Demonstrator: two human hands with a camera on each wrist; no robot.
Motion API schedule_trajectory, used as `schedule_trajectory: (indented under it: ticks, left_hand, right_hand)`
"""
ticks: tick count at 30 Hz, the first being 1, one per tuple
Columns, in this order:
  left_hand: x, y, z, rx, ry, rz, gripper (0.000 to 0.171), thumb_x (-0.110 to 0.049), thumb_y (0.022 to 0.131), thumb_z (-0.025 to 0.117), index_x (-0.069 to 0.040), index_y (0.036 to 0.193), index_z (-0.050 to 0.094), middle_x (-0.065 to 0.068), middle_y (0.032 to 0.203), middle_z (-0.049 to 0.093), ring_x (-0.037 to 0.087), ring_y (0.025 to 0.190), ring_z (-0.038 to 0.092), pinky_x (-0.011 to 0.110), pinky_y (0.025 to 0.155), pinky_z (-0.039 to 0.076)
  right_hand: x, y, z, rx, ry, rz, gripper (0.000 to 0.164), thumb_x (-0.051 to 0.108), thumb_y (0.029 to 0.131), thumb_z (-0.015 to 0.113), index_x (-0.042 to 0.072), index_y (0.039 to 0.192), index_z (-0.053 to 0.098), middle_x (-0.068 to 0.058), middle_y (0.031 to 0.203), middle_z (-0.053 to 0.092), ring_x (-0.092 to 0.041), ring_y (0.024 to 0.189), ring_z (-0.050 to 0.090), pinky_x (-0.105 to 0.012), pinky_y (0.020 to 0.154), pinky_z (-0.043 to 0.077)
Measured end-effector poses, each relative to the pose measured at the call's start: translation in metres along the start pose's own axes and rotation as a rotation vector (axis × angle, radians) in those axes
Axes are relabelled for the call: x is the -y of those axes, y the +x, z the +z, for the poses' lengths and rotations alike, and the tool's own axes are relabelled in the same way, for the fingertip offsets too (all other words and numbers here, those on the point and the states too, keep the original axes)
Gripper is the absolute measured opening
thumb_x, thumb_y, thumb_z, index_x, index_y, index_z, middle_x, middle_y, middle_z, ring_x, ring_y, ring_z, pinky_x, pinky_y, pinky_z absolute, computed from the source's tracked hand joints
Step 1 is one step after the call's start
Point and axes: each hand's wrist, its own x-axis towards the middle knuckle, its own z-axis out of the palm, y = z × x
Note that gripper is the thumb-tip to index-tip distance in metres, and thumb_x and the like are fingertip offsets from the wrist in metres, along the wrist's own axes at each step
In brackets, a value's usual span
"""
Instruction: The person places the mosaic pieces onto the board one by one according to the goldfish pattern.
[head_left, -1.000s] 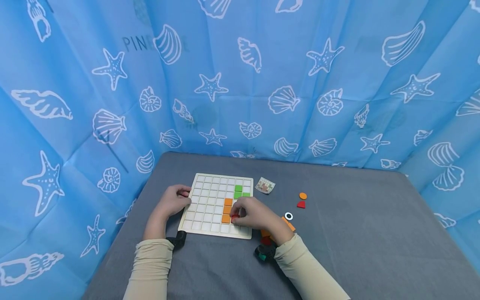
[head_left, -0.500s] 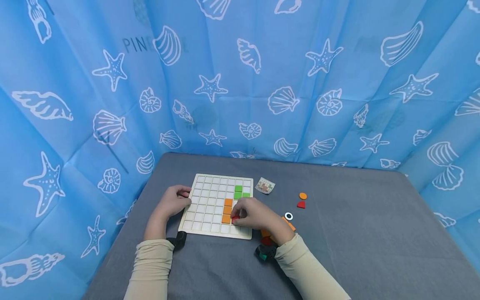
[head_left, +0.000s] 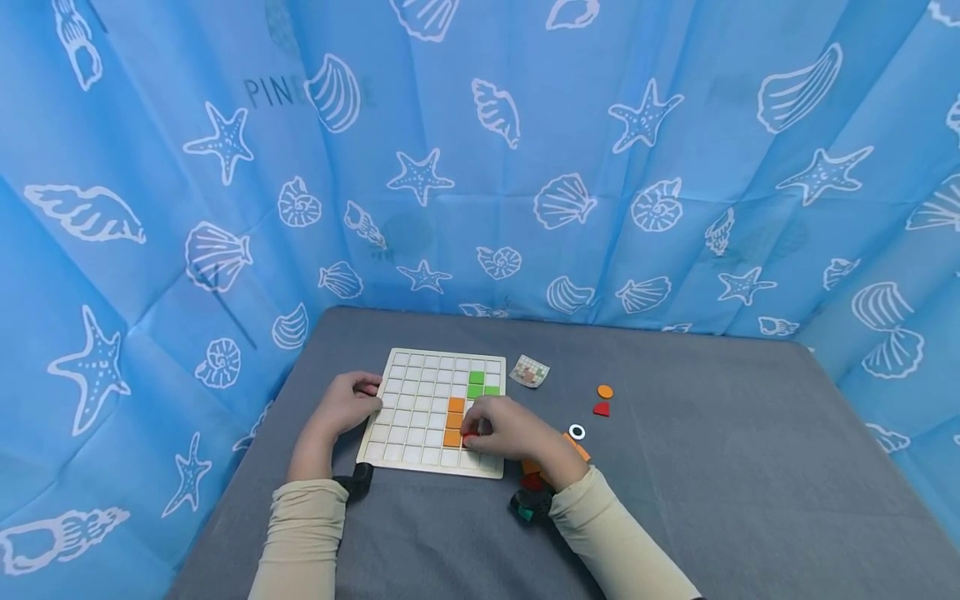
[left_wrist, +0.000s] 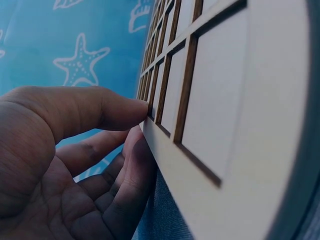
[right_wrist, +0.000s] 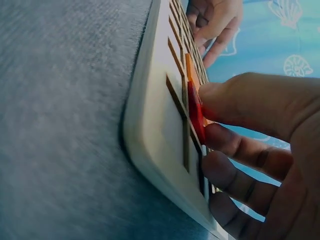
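Note:
A cream grid board lies on the grey table, with orange tiles and green tiles set in its squares. At the board's left edge, my left hand holds the rim. The left wrist view shows the thumb on the rim and the fingers curled beside and below it. My right hand is over the board's lower right part, thumb and fingertips pinching a red tile at the grid, right of the orange column. The hand covers most of that tile in the head view.
A small pattern card lies just right of the board. Farther right are an orange disc, a red piece and a black-and-white ring. More orange and red pieces are partly hidden under the right wrist. A blue curtain hangs behind.
Almost nothing moves. The red tile shifts very slightly under the right fingertips, while the left hand stays at the board's edge.

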Motion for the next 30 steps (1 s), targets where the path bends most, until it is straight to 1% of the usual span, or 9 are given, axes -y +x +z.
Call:
schedule_trajectory:
  ticks: [4,8,12,17,21,24,26,30]
  left_hand:
    - [0.000,0.000,0.000,0.011,0.000,0.004,0.046,-0.006,0.094,0.064,0.002,0.139,0.063,0.019,0.121,0.063,0.029,0.101,0.062,0.043,0.085,0.052]
    - [0.000,0.001,0.001,0.014,0.003,0.009,0.046,-0.007,0.093,0.065,0.001,0.139,0.063,0.018,0.120,0.063,0.029,0.100,0.061,0.042,0.084,0.051]
    - [0.002,0.001,0.002,0.014,0.003,0.005,0.046,-0.006,0.093,0.065,0.001,0.139,0.063,0.018,0.119,0.063,0.028,0.098,0.060,0.040,0.082,0.050]
    - [0.003,0.001,0.001,0.021,-0.004,0.017,0.046,-0.007,0.094,0.064,0.001,0.139,0.063,0.018,0.119,0.063,0.028,0.097,0.060,0.040,0.081,0.050]
    - [0.002,0.001,0.000,0.032,-0.006,0.028,0.046,-0.006,0.094,0.065,0.002,0.139,0.063,0.018,0.119,0.062,0.028,0.098,0.060,0.040,0.082,0.050]
    - [0.000,-0.001,-0.001,0.032,-0.003,0.028,0.045,-0.006,0.094,0.065,0.002,0.139,0.063,0.019,0.119,0.062,0.028,0.098,0.060,0.041,0.082,0.049]
    - [-0.001,-0.002,-0.001,0.031,-0.004,0.025,0.045,-0.006,0.094,0.065,0.002,0.139,0.063,0.019,0.119,0.062,0.028,0.099,0.060,0.041,0.083,0.050]
    - [-0.001,-0.003,-0.001,0.028,-0.008,0.020,0.046,-0.005,0.095,0.064,0.002,0.140,0.063,0.019,0.119,0.062,0.029,0.099,0.061,0.041,0.083,0.050]
  right_hand:
    - [-0.002,-0.006,-0.011,-0.006,0.052,0.007,0.011,0.014,0.100,0.072,0.010,0.107,0.080,-0.003,0.109,0.072,-0.010,0.084,0.061,-0.026,0.074,0.054]
    - [-0.011,-0.019,-0.029,-0.048,0.080,0.039,0.017,0.015,0.102,0.069,0.008,0.113,0.079,-0.004,0.112,0.073,-0.013,0.084,0.063,-0.027,0.074,0.054]
    - [-0.025,-0.040,-0.048,-0.082,0.079,0.091,0.019,0.017,0.104,0.068,0.006,0.116,0.079,-0.003,0.107,0.074,-0.014,0.083,0.062,-0.029,0.072,0.053]
    - [-0.045,-0.076,-0.065,-0.112,0.102,0.156,0.020,0.017,0.103,0.069,0.005,0.116,0.078,-0.004,0.108,0.071,-0.016,0.084,0.061,-0.030,0.070,0.054]
    - [-0.057,-0.105,-0.066,-0.133,0.109,0.163,0.016,0.017,0.100,0.073,0.006,0.111,0.078,-0.003,0.104,0.069,-0.013,0.078,0.060,-0.027,0.066,0.053]
    - [-0.064,-0.122,-0.063,-0.166,0.075,0.142,0.012,0.016,0.097,0.077,0.007,0.106,0.078,-0.001,0.100,0.069,-0.009,0.073,0.058,-0.025,0.063,0.051]
    - [-0.065,-0.130,-0.061,-0.185,0.053,0.144,0.011,0.017,0.095,0.079,0.009,0.103,0.077,0.000,0.097,0.068,-0.007,0.070,0.057,-0.025,0.061,0.050]
    - [-0.065,-0.139,-0.058,-0.194,0.028,0.177,0.019,0.024,0.091,0.085,0.011,0.101,0.076,0.000,0.091,0.067,-0.004,0.067,0.055,-0.024,0.060,0.049]
